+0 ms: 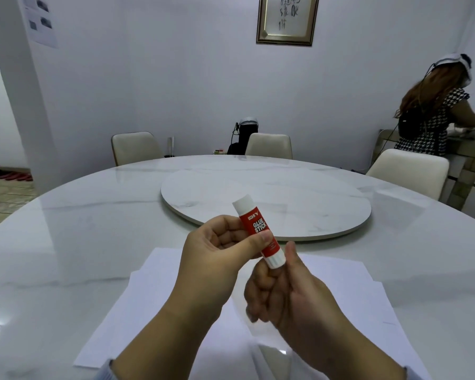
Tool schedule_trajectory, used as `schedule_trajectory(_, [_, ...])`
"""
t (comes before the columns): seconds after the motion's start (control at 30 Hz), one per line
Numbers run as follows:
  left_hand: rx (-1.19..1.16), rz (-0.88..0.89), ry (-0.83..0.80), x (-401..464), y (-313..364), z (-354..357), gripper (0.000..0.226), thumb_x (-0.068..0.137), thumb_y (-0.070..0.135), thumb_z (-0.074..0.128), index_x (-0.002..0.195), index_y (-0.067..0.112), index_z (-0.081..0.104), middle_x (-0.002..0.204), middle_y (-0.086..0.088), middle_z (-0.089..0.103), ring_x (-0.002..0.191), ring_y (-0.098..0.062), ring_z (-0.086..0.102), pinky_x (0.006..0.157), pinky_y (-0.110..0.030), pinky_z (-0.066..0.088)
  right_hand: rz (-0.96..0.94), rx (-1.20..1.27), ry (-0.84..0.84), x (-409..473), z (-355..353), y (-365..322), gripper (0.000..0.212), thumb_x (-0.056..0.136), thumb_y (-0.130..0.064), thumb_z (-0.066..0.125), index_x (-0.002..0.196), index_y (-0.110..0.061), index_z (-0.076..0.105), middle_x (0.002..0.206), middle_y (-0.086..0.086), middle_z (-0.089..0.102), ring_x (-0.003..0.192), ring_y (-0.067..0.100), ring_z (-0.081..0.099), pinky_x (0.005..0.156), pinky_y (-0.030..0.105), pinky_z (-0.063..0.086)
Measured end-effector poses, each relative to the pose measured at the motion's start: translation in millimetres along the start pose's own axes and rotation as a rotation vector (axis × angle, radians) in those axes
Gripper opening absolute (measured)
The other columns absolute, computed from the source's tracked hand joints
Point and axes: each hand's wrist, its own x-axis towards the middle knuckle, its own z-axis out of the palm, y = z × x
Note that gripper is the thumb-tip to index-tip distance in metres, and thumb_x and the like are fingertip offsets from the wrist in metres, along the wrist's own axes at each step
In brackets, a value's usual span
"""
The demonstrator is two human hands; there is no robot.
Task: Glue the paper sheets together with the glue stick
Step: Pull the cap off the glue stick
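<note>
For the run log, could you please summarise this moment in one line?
left hand: holds glue stick | right hand: at its base | cap: on | paper sheets: on table, unglued

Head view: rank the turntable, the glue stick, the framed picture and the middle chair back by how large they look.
1. Turntable, by far the widest.
2. Framed picture and chair back: look alike, and the picture is cut off at the top, so no ranking.
3. Glue stick, smallest, though nearest the camera.
</note>
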Motion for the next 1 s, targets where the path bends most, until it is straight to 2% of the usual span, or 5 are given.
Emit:
schedule_trajectory(0.17, [-0.010,0.001,0.010,0,1,0,0.033,0.049,0.028,0.074,0.080,0.018,0.069,0.072,0.002,0.076,0.070,-0.013,0.074,0.061,-0.017,0.055,-0.360,-0.618,0.269,-1,-6,2,0.043,0.075,-0.071,0.044,0.084,-0.030,0.058,0.069,0.006,0.054,0.057,0.006,0.045,0.055,0.018,0.041])
schedule_trajectory(0.37, [-0.052,-0.019,-0.024,1,1,-1,0.035,0.050,0.025,0.075,0.082,0.012,0.070,0.075,-0.004,0.076,0.071,-0.017,0.074,0.062,-0.020,0.056,0.040,0.036,0.002,-3,0,-9,0.059,0.090,-0.053,0.028,0.058,-0.014,0.059,0.052,0.008,0.052,0.047,0.017,0.044,0.057,0.031,0.034])
schedule_trajectory(0.6, [-0.006,-0.022,-0.001,2,-1,-1,0.035,0.050,0.029,0.074,0.083,0.016,0.069,0.075,0.001,0.077,0.072,-0.015,0.074,0.061,-0.017,0.055,-0.417,-0.766,0.295,-4,-15,-4,0.038,0.073,-0.064,0.051,0.081,-0.028,0.060,0.066,-0.002,0.056,0.058,0.003,0.047,0.055,0.014,0.041])
schedule_trajectory(0.8, [-0.047,-0.025,-0.036,1,1,-2,0.035,0.050,0.025,0.074,0.081,0.010,0.070,0.073,-0.004,0.076,0.068,-0.017,0.074,0.060,-0.018,0.055,-0.052,-0.107,0.117,-5,-3,-9,0.052,0.087,-0.048,0.039,0.071,-0.007,0.067,0.056,0.010,0.058,0.050,0.018,0.049,0.054,0.029,0.040])
schedule_trajectory(1.0, [-0.037,-0.015,-0.015,3,1,-4,0.035,0.050,0.025,0.074,0.081,0.011,0.070,0.072,-0.003,0.076,0.069,-0.017,0.074,0.060,-0.019,0.056,-0.373,-0.627,0.300,-6,-6,-4,0.030,0.078,-0.054,0.064,0.087,-0.026,0.062,0.067,0.003,0.058,0.056,0.002,0.047,0.051,0.015,0.041])
